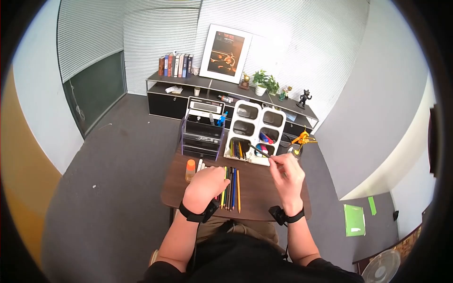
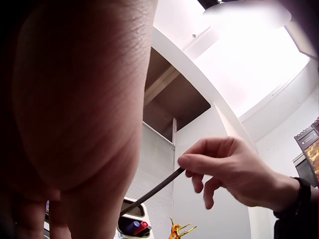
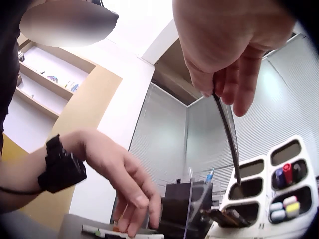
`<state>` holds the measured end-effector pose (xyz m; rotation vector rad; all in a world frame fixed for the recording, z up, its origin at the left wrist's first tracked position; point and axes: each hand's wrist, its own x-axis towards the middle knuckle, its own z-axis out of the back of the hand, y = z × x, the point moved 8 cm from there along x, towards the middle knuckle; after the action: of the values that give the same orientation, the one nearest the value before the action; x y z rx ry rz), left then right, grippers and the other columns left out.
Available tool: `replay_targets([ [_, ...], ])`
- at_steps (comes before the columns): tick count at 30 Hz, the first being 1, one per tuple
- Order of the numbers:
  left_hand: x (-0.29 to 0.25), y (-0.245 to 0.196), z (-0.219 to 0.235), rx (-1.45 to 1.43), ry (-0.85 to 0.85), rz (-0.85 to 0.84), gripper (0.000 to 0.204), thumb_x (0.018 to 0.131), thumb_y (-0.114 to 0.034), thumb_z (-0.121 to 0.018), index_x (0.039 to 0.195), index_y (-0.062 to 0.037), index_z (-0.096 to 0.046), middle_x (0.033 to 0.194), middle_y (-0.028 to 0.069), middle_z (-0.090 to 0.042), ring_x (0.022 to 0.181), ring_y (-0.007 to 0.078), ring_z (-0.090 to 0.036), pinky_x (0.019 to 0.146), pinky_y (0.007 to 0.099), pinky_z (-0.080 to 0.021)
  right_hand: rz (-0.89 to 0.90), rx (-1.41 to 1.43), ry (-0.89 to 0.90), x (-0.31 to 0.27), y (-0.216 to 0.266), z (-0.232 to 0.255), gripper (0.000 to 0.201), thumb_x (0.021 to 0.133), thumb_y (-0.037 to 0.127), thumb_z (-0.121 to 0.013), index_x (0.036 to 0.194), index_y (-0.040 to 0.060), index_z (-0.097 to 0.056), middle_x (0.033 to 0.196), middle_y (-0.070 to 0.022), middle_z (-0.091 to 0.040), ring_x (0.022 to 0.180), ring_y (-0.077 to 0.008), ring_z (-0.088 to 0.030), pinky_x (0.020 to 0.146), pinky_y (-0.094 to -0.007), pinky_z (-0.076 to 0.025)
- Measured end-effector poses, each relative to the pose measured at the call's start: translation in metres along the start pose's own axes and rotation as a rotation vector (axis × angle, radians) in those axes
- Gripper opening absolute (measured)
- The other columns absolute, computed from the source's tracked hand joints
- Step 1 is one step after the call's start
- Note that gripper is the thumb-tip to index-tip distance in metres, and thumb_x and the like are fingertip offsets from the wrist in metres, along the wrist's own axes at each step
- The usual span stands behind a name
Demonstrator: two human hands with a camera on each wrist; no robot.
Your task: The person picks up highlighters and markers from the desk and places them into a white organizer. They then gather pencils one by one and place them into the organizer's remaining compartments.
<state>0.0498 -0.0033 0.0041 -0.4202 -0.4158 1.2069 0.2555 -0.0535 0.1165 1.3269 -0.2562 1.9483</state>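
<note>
My right hand (image 1: 289, 172) pinches one end of a dark pencil (image 1: 260, 151) between thumb and fingertips. The pencil slants toward a white organizer (image 1: 245, 119) with two columns of compartments; its far tip overlaps the lower part in the head view. Several pencils (image 1: 239, 150) stand in the lower left compartment. Markers (image 3: 286, 174) fill the middle right one, and pale-capped pens (image 3: 285, 209) the one below. My left hand (image 1: 204, 186) hovers low over a row of colored pencils (image 1: 230, 188) on the table, its fingers loosely bent downward in the right wrist view.
An orange-capped bottle (image 1: 190, 170) and white pens (image 1: 200, 165) lie left of the pencils on the brown table (image 1: 262, 193). A clear-sided drawer box (image 1: 203, 137) stands behind them. Right of the organizer is a yellow figurine (image 1: 303, 138). A low cabinet (image 1: 165, 101) lines the wall.
</note>
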Motion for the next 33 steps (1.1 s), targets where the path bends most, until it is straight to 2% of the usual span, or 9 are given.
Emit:
replay_targets([
  [2, 0.0, -0.002, -0.001, 0.001, -0.012, -0.026, 0.03, 0.101, -0.029, -0.073, 0.094, -0.0005, -0.075, 0.086, 0.0189, -0.078, 0.088, 0.0396, -0.077, 0.082, 0.0515, -0.061, 0.007, 0.007, 0.059, -0.007, -0.013, -0.023, 0.015, 0.093, -0.005, -0.083, 0.104, 0.0011, -0.074, 0.093, -0.0093, -0.071, 0.069, -0.0183, -0.07, 0.058, -0.0308, -0.056],
  [3, 0.003, -0.001, -0.003, -0.004, 0.035, 0.007, 0.031, 0.101, -0.029, -0.073, 0.092, 0.0004, -0.075, 0.087, 0.02, -0.078, 0.089, 0.0401, -0.077, 0.083, 0.0523, -0.061, -0.008, -0.001, 0.098, -0.01, -0.021, -0.035, 0.015, 0.094, -0.001, -0.083, 0.105, 0.0012, -0.073, 0.093, -0.0107, -0.069, 0.069, -0.025, -0.071, 0.061, -0.0359, -0.056],
  [4, 0.003, -0.001, -0.003, -0.01, 0.035, 0.01, 0.031, 0.101, -0.029, -0.073, 0.092, 0.0004, -0.075, 0.087, 0.02, -0.078, 0.089, 0.0401, -0.077, 0.083, 0.0523, -0.061, -0.007, -0.001, 0.104, -0.011, -0.028, -0.044, 0.015, 0.094, -0.001, -0.083, 0.105, 0.0012, -0.073, 0.093, -0.0107, -0.069, 0.069, -0.025, -0.071, 0.061, -0.0359, -0.056],
  [7, 0.002, -0.003, -0.005, -0.003, 0.039, -0.003, 0.031, 0.101, -0.029, -0.073, 0.09, 0.0005, -0.075, 0.088, 0.0209, -0.078, 0.091, 0.0406, -0.077, 0.085, 0.0527, -0.061, -0.057, -0.049, 0.235, -0.016, -0.051, -0.077, 0.013, 0.097, 0.008, -0.079, 0.108, 0.0009, -0.074, 0.096, -0.0144, -0.067, 0.078, -0.0375, -0.07, 0.069, -0.0456, -0.057],
  [11, 0.002, -0.003, -0.003, 0.006, 0.004, -0.009, 0.032, 0.1, -0.029, -0.074, 0.089, 0.0007, -0.075, 0.088, 0.0221, -0.077, 0.093, 0.0411, -0.077, 0.087, 0.0526, -0.061, -0.073, -0.116, 0.334, -0.02, -0.068, -0.106, 0.019, 0.1, 0.01, -0.077, 0.116, -0.0002, -0.077, 0.101, -0.0167, -0.069, 0.088, -0.0413, -0.072, 0.077, -0.0492, -0.057],
  [24, 0.004, 0.0, -0.01, -0.014, 0.065, -0.005, 0.033, 0.1, -0.03, -0.073, 0.088, 0.0006, -0.076, 0.086, 0.0215, -0.077, 0.09, 0.042, -0.076, 0.085, 0.054, -0.06, -0.147, -0.109, 0.351, -0.03, -0.06, -0.073, 0.022, 0.104, 0.016, -0.073, 0.122, 0.0027, -0.074, 0.112, -0.0153, -0.07, 0.095, -0.0412, -0.074, 0.078, -0.0502, -0.059],
  [27, 0.006, 0.001, -0.014, -0.011, 0.042, -0.026, 0.033, 0.101, -0.031, -0.073, 0.089, 0.0004, -0.077, 0.086, 0.0215, -0.077, 0.089, 0.0419, -0.076, 0.085, 0.0542, -0.059, -0.218, -0.109, 0.391, -0.038, -0.067, -0.067, 0.028, 0.1, 0.018, -0.077, 0.125, 0.0048, -0.072, 0.112, -0.0142, -0.07, 0.096, -0.0399, -0.075, 0.078, -0.0498, -0.061],
  [30, 0.008, 0.002, -0.019, 0.005, 0.103, -0.001, 0.034, 0.101, -0.031, -0.073, 0.089, 0.0003, -0.077, 0.085, 0.0213, -0.077, 0.088, 0.0418, -0.076, 0.084, 0.0541, -0.059, -0.221, -0.185, 0.453, -0.045, -0.074, -0.075, 0.036, 0.096, 0.018, -0.083, 0.127, 0.0046, -0.071, 0.111, -0.0112, -0.071, 0.084, -0.0321, -0.076, 0.075, -0.0441, -0.06],
  [33, 0.009, 0.003, -0.022, 0.024, 0.042, -0.056, 0.034, 0.101, -0.032, -0.073, 0.089, 0.0, -0.078, 0.084, 0.021, -0.077, 0.086, 0.0412, -0.076, 0.082, 0.0533, -0.059, -0.096, -0.19, 0.446, -0.04, -0.072, -0.09, 0.038, 0.093, 0.019, -0.084, 0.126, 0.0066, -0.07, 0.11, -0.0106, -0.072, 0.083, -0.032, -0.076, 0.073, -0.0452, -0.061],
])
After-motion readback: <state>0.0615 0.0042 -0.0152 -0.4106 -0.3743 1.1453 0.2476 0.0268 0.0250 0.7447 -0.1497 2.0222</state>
